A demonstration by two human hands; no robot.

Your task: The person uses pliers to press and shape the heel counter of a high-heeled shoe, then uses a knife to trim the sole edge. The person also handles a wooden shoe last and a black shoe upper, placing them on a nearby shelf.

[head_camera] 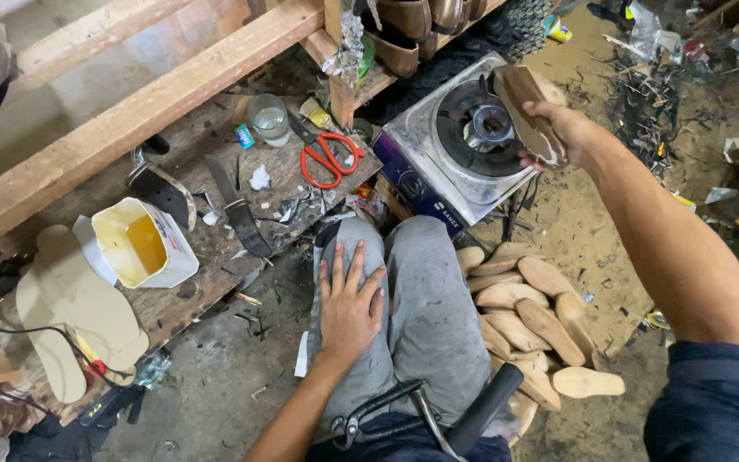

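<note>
Above the steel gas stove [438, 145], at two o'clock, the right hand [558, 133] grips a tan, flat shoe sole [525, 107]; the left hand [350, 304] lies flat, fingers spread, holding nothing, on a grey cloth knee [421, 291].

Beside the silver gas stove [451, 141] lay red-handled scissors [328, 156]; farther left of the stove, yellow glue filled a white tub [140, 243].

white glue tub [143, 244] on bench, blue packet [245, 136]

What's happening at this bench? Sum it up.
A seated person's right hand holds a shoe sole over the burner of a gas stove. The left hand rests flat on their grey-trousered thigh. More soles lie piled on the floor beside the leg. Red scissors, a knife and an open glue can sit on the workbench.
</note>
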